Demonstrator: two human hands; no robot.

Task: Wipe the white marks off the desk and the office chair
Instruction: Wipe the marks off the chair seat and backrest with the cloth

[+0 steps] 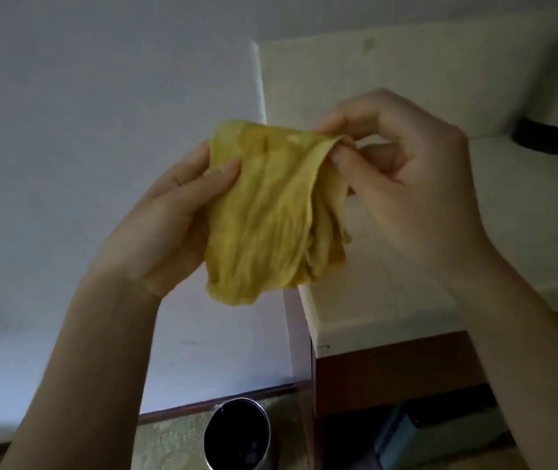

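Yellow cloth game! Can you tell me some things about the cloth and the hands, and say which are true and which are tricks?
1. Both hands hold the yellow cloth. True: the left hand grips one side and the right hand the other.
2. The cloth lies flat on the desk top. False: it hangs crumpled in the air between the hands and touches no surface.
3. A round bin with a shiny rim stands on the floor below the hands. True.
4. The right hand is flat and empty. False: its thumb and fingers pinch the cloth's top edge.
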